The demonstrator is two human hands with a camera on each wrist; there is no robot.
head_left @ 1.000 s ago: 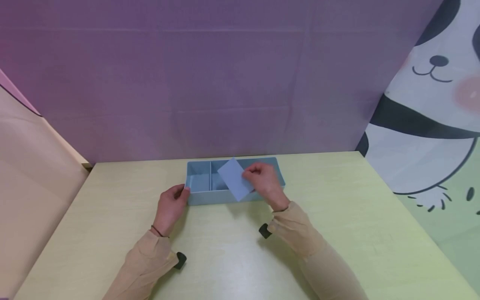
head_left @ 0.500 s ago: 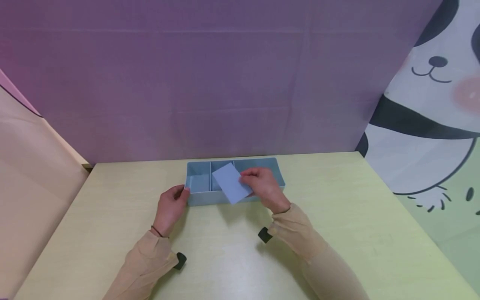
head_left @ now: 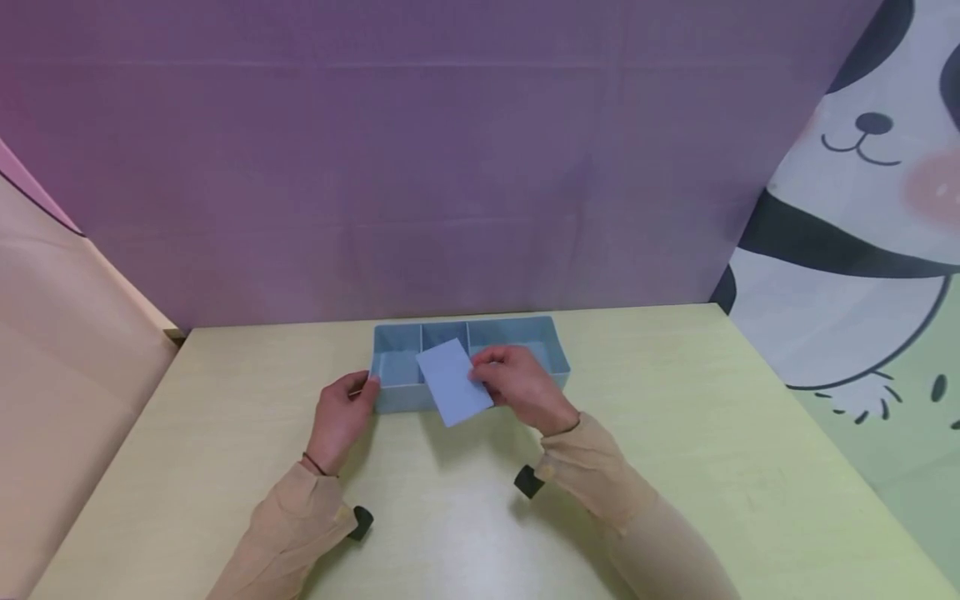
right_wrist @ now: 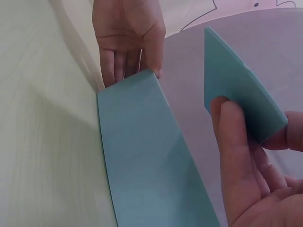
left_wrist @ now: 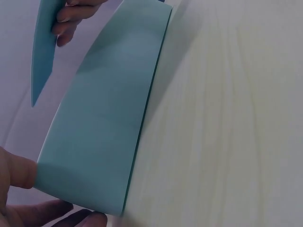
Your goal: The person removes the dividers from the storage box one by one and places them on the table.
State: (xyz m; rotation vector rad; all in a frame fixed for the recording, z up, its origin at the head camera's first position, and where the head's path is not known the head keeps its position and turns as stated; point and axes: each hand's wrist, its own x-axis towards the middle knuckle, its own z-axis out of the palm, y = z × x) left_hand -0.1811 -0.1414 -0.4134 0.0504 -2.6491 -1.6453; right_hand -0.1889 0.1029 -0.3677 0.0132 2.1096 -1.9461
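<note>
A long blue divided box (head_left: 397,399) stands on the table near its far edge. My left hand (head_left: 342,417) grips its left end; in the left wrist view the thumb (left_wrist: 21,171) lies at the rim and the fingers sit against the end wall. A flat rectangular blue divider panel (head_left: 454,383) is pinched by its right side in my right hand (head_left: 525,388), tilted above the box's front wall. In the right wrist view the divider's thin edge shows, with fingers on both faces. Two upright partitions show inside the box; the panel covers part of the middle compartment.
The pale wood table (head_left: 442,525) extends in front and to both sides. A purple cloth backdrop (head_left: 450,167) rises right behind the box. Small black wrist cameras hang under both sleeves. A panda-print sheet (head_left: 862,325) hangs at the right.
My right hand has drawn the divider panel toward me and a little left, turning it more upright, which uncovers the second partition and the right compartment. The left hand and box stay put.
</note>
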